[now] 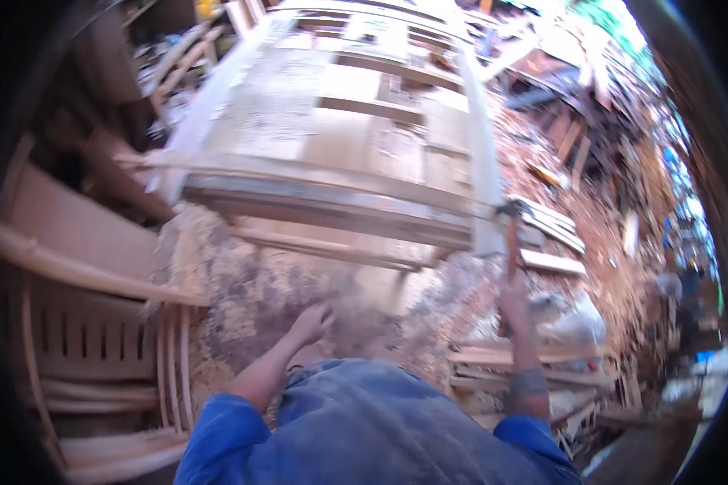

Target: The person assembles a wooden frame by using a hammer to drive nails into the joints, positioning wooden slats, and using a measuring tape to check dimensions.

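Note:
My right hand (514,305) grips a hammer (512,246) by its reddish wooden handle. The dark hammer head points away from me, beside the near right corner of a large wooden frame (323,202). That frame has long side rails and several crosspieces, with pale boards (340,133) showing between them. In front of my body, short of the frame's near rail, my left hand (311,323) hangs with curled fingers. Motion blur hides whether anything sits inside those fingers.
A slatted wooden chair (89,323) stands close on my left. Wood shavings (234,307) cover the ground below the frame. Scrap wood (562,105) is heaped at the far right. Stacked strips (534,356) and a clear plastic bag (578,319) lie by my right arm.

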Motion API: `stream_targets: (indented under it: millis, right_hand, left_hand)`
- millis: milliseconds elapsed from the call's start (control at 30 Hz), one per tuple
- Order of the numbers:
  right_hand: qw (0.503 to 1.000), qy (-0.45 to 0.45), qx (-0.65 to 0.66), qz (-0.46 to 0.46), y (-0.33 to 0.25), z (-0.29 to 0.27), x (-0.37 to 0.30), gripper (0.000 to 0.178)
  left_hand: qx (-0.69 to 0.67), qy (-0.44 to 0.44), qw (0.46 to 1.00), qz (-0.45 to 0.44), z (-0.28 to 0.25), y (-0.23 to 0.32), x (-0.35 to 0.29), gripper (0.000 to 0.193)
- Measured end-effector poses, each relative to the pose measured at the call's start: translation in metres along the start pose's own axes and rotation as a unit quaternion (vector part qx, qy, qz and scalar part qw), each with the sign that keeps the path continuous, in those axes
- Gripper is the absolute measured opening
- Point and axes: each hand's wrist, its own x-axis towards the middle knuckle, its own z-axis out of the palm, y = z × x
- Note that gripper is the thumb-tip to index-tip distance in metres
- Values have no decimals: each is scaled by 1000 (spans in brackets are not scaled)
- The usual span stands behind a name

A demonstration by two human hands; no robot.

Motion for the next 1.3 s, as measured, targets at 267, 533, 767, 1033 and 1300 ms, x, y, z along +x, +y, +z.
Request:
stream_targets:
  millis: [267, 533, 767, 1033, 1300]
  right_hand:
    - [986, 60, 145, 59, 3, 64, 18, 18]
    - [971, 8, 240, 19, -203, 163, 79, 24]
    - [925, -173, 338, -22, -430, 296, 105, 20]
    - [961, -217, 162, -52, -566, 404, 98, 29]
    - [981, -161, 110, 2, -651, 468, 98, 27]
  left_hand:
    - [-467, 382, 512, -611, -126, -279, -526, 22]
    - [-483, 556, 642, -214, -355, -178, -373, 10]
    - [-611, 146, 605, 489, -624, 56, -151, 51]
    - [-624, 104, 611, 476, -754, 21, -67, 52]
    - [-675, 2, 605, 422, -886, -79, 45, 54]
